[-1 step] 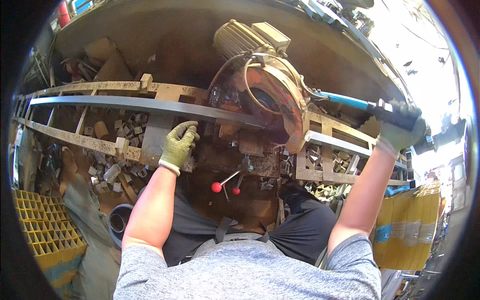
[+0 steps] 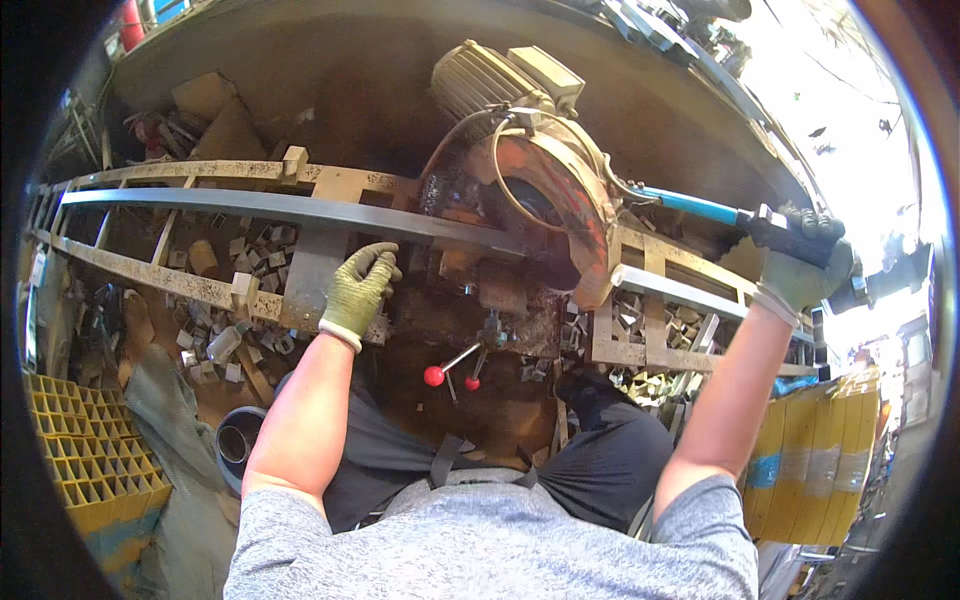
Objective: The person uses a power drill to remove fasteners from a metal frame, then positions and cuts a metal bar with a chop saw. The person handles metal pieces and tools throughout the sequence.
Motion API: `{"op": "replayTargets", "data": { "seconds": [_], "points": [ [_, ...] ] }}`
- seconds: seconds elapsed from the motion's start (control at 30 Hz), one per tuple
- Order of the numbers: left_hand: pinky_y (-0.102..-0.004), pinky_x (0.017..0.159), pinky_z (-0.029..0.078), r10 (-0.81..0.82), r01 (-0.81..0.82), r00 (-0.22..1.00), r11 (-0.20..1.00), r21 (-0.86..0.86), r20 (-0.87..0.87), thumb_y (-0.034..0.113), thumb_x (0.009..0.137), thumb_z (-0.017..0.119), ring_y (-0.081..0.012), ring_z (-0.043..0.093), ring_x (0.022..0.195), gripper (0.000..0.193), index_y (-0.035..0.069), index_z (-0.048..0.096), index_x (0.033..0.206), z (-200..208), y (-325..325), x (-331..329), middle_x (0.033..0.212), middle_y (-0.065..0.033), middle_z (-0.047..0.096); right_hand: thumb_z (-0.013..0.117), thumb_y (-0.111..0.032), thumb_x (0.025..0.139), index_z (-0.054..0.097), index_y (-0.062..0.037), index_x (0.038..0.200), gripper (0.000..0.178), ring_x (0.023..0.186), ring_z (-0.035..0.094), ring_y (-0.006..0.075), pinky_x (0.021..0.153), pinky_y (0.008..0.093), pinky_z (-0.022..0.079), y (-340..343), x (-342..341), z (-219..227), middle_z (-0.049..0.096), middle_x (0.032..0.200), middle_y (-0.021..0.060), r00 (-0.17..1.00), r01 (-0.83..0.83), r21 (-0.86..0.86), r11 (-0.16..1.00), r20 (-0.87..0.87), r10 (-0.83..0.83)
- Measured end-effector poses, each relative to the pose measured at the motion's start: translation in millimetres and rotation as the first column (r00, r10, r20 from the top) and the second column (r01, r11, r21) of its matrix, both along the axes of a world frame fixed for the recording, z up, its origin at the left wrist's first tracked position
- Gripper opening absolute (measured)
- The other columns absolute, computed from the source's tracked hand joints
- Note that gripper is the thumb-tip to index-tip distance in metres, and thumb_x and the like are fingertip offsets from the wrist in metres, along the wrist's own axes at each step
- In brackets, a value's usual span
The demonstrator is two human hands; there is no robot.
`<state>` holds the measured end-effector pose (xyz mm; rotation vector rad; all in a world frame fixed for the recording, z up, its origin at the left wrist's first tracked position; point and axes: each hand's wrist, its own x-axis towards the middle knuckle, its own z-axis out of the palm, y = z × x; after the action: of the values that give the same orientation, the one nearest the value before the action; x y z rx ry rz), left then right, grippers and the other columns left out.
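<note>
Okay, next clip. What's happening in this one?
A person is at a saw, the gloved right hand gripping the black handle of its blue lever. A long metal bar runs across the rails up to the saw. The gloved left hand, fingers curled, is beside the bar; contact is unclear.

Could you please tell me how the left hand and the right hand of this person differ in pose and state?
The right hand is closed around the black grip of the blue handle, while the left hand is partly curled beside the long metal bar and appears to grip nothing. The left hand is left of the orange machine guard; the right hand is to its right. Both are gloved.
</note>
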<state>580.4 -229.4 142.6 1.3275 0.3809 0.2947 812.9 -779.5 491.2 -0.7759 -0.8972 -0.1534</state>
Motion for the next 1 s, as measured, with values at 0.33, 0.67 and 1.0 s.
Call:
{"op": "replayTargets", "data": {
  "seconds": [0.33,0.67,1.0],
  "points": [
    [-0.0282,0.084,0.063,-0.195,0.192,0.981,0.971,0.146,0.008,0.018,0.119,0.078,-0.0102,0.077,0.096,0.030,0.003,0.082,0.145,20.7,-49.2,-11.8,0.113,-0.0031,0.085,0.076,-0.035,0.107,0.082,-0.0031,0.115,0.033,0.100,0.079,0.0301,0.095,0.0497,0.066,66.4,83.7,93.3,0.083,0.109,0.0133,0.972,0.219,-0.159,0.963,-0.050,-0.230],
    [-0.0346,0.102,0.065,-0.321,0.313,0.946,0.870,0.381,-0.046,0.016,0.114,0.083,-0.0153,0.080,0.114,0.034,0.003,0.081,0.145,23.0,-50.6,-22.1,0.124,-0.0107,0.089,0.076,-0.036,0.109,0.082,-0.0017,0.119,0.036,0.103,0.078,0.0279,0.097,0.0459,0.065,254.4,175.9,149.7,0.083,0.111,0.0128,0.962,0.265,-0.591,0.762,0.112,-0.248],
    [-0.0330,0.107,0.064,-0.451,0.451,0.890,0.851,0.270,-0.063,0.016,0.115,0.083,-0.0141,0.080,0.120,0.038,0.002,0.079,0.150,30.2,-29.8,-14.2,0.134,-0.0111,0.087,0.077,-0.038,0.111,0.081,-0.0003,0.123,0.040,0.107,0.078,0.0258,0.100,0.0420,0.063,323.2,212.5,159.5,0.083,0.113,0.0123,0.906,0.420,-0.778,0.467,0.330,-0.265]
  ]
}}
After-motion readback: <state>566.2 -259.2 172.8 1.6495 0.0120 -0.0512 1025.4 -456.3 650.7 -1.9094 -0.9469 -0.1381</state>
